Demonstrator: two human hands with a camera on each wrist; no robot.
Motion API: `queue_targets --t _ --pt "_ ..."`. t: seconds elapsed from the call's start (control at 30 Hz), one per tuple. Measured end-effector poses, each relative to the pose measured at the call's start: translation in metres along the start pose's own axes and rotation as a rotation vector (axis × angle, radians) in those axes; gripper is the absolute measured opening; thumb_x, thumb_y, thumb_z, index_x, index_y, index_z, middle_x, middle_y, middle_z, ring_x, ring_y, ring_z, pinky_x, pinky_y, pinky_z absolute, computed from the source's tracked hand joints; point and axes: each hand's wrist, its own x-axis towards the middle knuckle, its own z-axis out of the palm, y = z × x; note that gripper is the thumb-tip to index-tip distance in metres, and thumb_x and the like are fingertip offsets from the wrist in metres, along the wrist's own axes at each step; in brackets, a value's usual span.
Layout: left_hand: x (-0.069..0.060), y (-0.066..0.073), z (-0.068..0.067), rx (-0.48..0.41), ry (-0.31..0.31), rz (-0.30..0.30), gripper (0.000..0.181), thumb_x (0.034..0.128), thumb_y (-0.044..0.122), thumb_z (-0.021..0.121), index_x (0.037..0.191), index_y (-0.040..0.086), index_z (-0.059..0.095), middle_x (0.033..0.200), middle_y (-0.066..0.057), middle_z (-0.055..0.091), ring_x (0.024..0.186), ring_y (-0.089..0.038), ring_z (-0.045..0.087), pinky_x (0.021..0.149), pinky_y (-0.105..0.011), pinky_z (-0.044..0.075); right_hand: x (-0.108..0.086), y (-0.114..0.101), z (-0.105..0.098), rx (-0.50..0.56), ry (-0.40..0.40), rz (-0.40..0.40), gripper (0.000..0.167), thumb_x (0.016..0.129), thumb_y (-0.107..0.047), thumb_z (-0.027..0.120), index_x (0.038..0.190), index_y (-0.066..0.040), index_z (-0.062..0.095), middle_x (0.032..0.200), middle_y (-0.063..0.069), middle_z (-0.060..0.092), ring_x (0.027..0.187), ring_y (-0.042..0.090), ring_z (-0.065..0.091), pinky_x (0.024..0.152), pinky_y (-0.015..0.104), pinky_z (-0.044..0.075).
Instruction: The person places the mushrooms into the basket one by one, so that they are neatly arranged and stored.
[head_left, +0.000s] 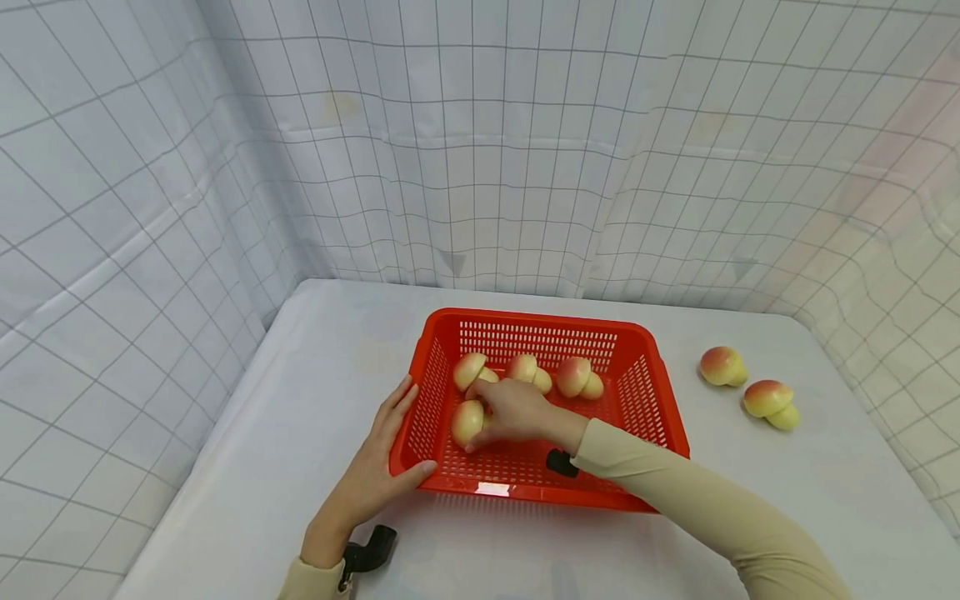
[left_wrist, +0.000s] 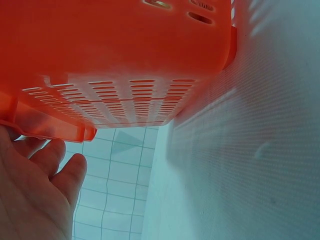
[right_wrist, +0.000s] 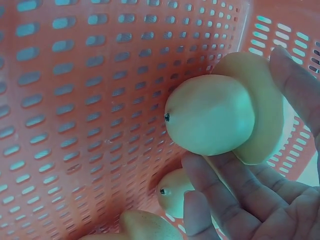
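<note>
In the head view, a red perforated plastic basket (head_left: 525, 493) stands on the white table. Inside at its front left, my right hand (head_left: 517, 410) has thumb and fingers around a mushroom-shaped yellow-red fruit (head_left: 467, 422). The right wrist view shows this fruit (right_wrist: 210, 115) with a pale rounded stalk below a wider cap. Behind it lie three similar fruits: a left one (head_left: 469, 371), a middle one (head_left: 522, 367) and a right one (head_left: 574, 377). My left hand (head_left: 367, 479) rests at the basket's left front corner, fingers extended along the rim.
Right of the basket, two more such fruits lie on the table, a farther one (head_left: 722, 367) and a nearer one (head_left: 770, 403). Grid-patterned white curtains (head_left: 525, 167) enclose the back and sides. A black wrist camera (head_left: 371, 550) sits beside the left wrist.
</note>
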Motion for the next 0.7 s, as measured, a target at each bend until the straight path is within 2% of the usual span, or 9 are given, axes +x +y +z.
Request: queue_targets --t 0.13,0.3,0.43,0.7 --pt "0.0 -0.012 0.002 0.015 0.002 -0.008 0.088 0.0802 0.021 0.073 0.152 0.013 0.022 0.157 -0.001 0.01 0.139 -0.026 0.018 0.098 -0.057 0.033 0.001 0.0 0.002 -0.011 -0.008 0.01 0.058 0.066 -0.046 0.084 0.11 -0.019 0.056 0.079 -0.01 0.059 0.068 0.011 0.054 0.06 0.026 0.044" --pt "0.0 -0.027 0.004 0.038 0.007 0.013 0.091 0.0792 0.023 0.074 0.152 0.021 0.02 0.156 0.007 0.009 0.139 -0.021 0.017 0.098 -0.055 0.034 0.001 0.0 0.002 -0.019 -0.003 0.01 0.058 0.065 -0.046 0.084 0.109 -0.02 0.056 0.076 -0.01 0.057 0.066 0.011 0.053 0.059 0.027 0.044" --pt "0.0 -0.03 0.005 0.048 0.009 0.026 0.09 0.0798 0.025 0.074 0.152 0.021 0.02 0.156 0.006 0.01 0.138 -0.021 0.018 0.097 -0.055 0.036 0.001 -0.001 0.002 -0.026 -0.003 0.012 0.057 0.065 -0.046 0.084 0.108 -0.021 0.055 0.076 -0.01 0.057 0.067 0.012 0.054 0.059 0.027 0.044" --pt "0.001 -0.03 0.005 0.055 0.01 0.005 0.089 0.0805 0.025 0.073 0.153 0.021 0.02 0.156 0.007 0.009 0.137 -0.021 0.021 0.094 -0.053 0.039 0.001 -0.001 0.001 -0.023 -0.025 0.022 0.06 0.066 -0.047 0.083 0.113 -0.021 0.055 0.081 -0.01 0.059 0.07 0.012 0.055 0.062 0.028 0.045"
